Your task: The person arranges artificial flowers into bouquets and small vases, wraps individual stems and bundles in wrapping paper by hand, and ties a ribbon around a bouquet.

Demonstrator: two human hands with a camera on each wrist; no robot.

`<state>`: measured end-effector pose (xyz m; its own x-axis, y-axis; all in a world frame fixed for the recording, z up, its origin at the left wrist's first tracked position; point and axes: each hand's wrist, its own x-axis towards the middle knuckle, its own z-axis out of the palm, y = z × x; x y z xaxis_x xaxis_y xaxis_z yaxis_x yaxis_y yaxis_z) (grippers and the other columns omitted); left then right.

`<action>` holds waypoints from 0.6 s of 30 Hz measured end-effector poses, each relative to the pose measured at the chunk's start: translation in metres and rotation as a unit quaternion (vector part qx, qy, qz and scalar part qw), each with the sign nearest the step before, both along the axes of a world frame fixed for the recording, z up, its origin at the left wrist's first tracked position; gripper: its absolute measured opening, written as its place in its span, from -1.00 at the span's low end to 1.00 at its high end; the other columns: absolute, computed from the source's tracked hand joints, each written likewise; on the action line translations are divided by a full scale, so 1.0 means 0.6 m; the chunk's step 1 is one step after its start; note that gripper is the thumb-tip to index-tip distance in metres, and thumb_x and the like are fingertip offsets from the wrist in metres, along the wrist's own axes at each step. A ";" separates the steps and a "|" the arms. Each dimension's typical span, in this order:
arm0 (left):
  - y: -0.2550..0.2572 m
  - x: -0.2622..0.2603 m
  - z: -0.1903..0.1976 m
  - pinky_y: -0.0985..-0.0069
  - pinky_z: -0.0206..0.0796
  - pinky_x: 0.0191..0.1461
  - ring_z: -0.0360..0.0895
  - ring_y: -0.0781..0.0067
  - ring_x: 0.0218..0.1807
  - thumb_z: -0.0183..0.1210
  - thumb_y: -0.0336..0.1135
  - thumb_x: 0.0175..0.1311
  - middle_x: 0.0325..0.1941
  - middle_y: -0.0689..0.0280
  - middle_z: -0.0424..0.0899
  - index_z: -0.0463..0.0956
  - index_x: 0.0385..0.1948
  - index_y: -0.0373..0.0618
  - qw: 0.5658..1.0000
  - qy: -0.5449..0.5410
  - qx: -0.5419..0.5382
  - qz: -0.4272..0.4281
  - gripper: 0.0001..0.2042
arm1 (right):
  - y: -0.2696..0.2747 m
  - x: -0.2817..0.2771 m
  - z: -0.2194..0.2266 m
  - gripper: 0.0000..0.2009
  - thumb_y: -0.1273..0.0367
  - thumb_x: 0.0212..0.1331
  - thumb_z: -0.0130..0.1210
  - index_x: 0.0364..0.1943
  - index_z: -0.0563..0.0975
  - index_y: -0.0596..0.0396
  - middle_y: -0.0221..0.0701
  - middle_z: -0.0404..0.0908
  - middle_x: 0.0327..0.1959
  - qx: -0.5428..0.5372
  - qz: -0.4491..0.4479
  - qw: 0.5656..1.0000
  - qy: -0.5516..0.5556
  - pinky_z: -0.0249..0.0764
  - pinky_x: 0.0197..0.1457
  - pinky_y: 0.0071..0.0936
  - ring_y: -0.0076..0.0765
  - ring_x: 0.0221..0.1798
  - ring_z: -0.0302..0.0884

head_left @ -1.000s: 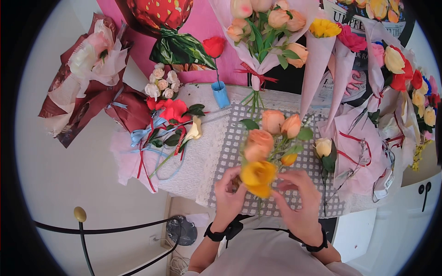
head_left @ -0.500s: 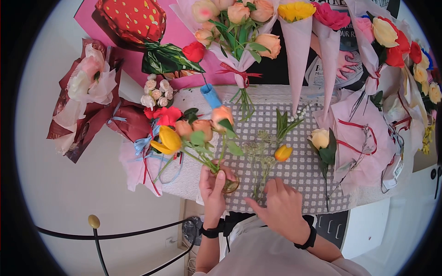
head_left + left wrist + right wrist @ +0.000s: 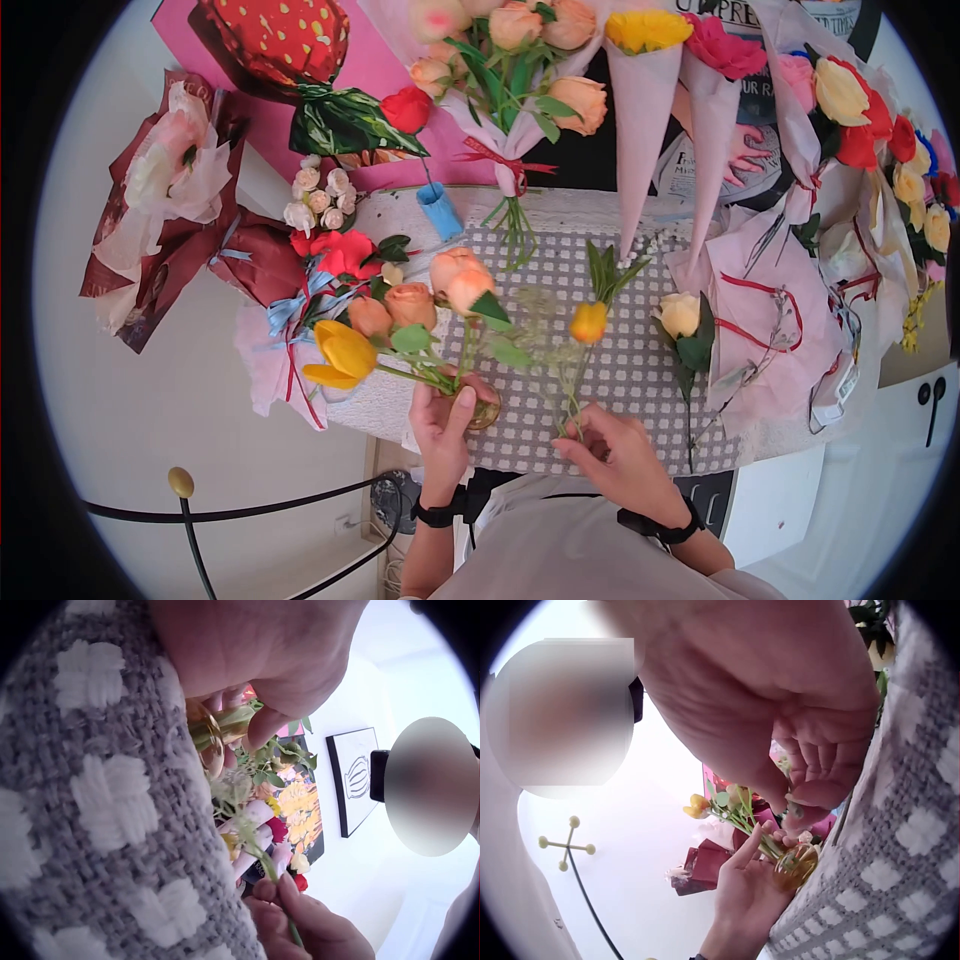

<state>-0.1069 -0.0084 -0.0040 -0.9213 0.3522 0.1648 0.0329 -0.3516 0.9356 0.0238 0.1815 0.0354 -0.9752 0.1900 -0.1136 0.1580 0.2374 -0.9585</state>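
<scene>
Grey checked cloth [image 3: 640, 370] lies beneath both hands. Left hand [image 3: 440, 430] is curled round the stems [image 3: 425, 378] of peach roses [image 3: 409, 306] and a yellow tulip [image 3: 342, 354], at an amber glass [image 3: 484, 410] (partly covered by fingers); right hand [image 3: 615, 455] pinches a thin sprig [image 3: 262, 859], its top too blurred to make out.

Bright light fills the room. White walls [image 3: 95, 400] bear a black-framed picture [image 3: 360, 780]. A black rack [image 3: 200, 517] with knobs [image 3: 180, 482] stands near left of the cloth-covered table [image 3: 640, 370]; white doors [image 3: 870, 480] are near right.
</scene>
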 end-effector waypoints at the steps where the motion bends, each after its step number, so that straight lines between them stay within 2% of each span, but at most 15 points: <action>1: -0.001 0.000 -0.004 0.32 0.48 0.12 0.64 0.39 -0.10 0.20 -0.45 0.51 -0.19 0.19 0.70 0.42 0.10 -0.22 1.000 -0.004 -0.001 0.011 -0.76 | -0.002 0.005 0.001 -0.82 0.46 0.34 0.33 -0.29 0.52 0.22 -0.40 0.61 -0.56 -0.003 -0.004 1.000 0.000 0.45 -0.44 -0.55 -0.56 -0.51 0.63; 4: 0.002 0.005 -0.004 0.31 0.47 0.14 0.63 0.39 -0.10 0.21 -0.43 0.51 -0.20 0.20 0.69 0.42 0.11 -0.22 0.999 -0.022 -0.012 0.041 -0.75 | -0.009 0.014 0.000 -0.83 0.49 0.35 0.31 -0.30 0.50 0.23 -0.34 0.60 -0.52 -0.066 -0.021 0.997 0.040 0.41 -0.46 -0.47 -0.48 -0.55 0.55; 6: 0.003 0.004 -0.002 0.31 0.46 0.16 0.62 0.40 -0.11 0.21 -0.42 0.51 -0.21 0.21 0.68 0.42 0.11 -0.22 0.997 -0.035 -0.018 0.061 -0.75 | -0.012 0.014 -0.008 -0.85 0.52 0.35 0.30 -0.27 0.51 0.24 -0.36 0.64 -0.44 -0.119 -0.075 0.984 0.106 0.49 -0.39 -0.54 -0.57 -0.47 0.60; 7: 0.002 0.001 -0.004 0.31 0.45 0.17 0.61 0.41 -0.13 0.20 -0.40 0.52 -0.22 0.22 0.66 0.42 0.11 -0.22 0.999 -0.008 -0.022 0.045 -0.75 | -0.010 0.015 -0.009 -0.85 0.52 0.35 0.30 -0.27 0.51 0.24 -0.36 0.64 -0.44 -0.120 -0.077 0.984 0.108 0.49 -0.39 -0.54 -0.57 -0.47 0.60; 9: 0.001 -0.005 -0.008 0.31 0.45 0.17 0.59 0.42 -0.15 0.20 -0.38 0.53 -0.23 0.23 0.65 0.42 0.11 -0.22 0.999 0.019 -0.025 0.029 -0.75 | -0.001 0.015 -0.011 -0.89 0.56 0.42 0.21 -0.15 0.48 0.21 -0.37 0.68 -0.30 -0.133 -0.099 0.983 0.080 0.59 -0.29 -0.58 -0.54 -0.31 0.70; 11: -0.001 -0.006 -0.014 0.32 0.44 0.15 0.57 0.44 -0.18 0.19 -0.33 0.55 -0.24 0.24 0.62 0.43 0.11 -0.21 0.998 0.044 -0.025 0.026 -0.75 | 0.000 0.013 -0.025 -0.89 0.57 0.44 0.18 -0.12 0.46 0.20 -0.35 0.68 -0.29 -0.154 -0.106 0.980 0.073 0.60 -0.26 -0.57 -0.54 -0.27 0.70; 16: 0.002 0.002 -0.010 0.31 0.44 0.16 0.57 0.41 -0.19 0.18 -0.33 0.56 -0.22 0.23 0.62 0.44 0.07 -0.25 0.999 0.020 0.014 0.031 -0.76 | -0.015 0.004 -0.054 -0.89 0.55 0.46 0.17 -0.11 0.44 0.23 -0.31 0.70 -0.26 -0.209 -0.146 0.963 0.093 0.66 -0.17 -0.49 -0.50 -0.22 0.71; 18: -0.001 0.007 -0.008 0.29 0.46 0.17 0.58 0.40 -0.18 0.18 -0.33 0.55 -0.20 0.22 0.62 0.45 0.04 -0.26 0.999 0.008 0.028 0.028 -0.78 | -0.023 -0.002 -0.051 -0.89 0.55 0.47 0.14 -0.12 0.42 0.23 -0.26 0.71 -0.21 -0.278 -0.173 0.937 0.119 0.68 -0.10 -0.47 -0.45 -0.14 0.73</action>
<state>-0.1028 -0.0092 -0.0086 -0.9365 0.2895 0.1980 0.0696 -0.3999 0.9139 0.0227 0.1680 0.0050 -0.8763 0.4757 -0.0767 -0.1005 -0.3361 -0.9365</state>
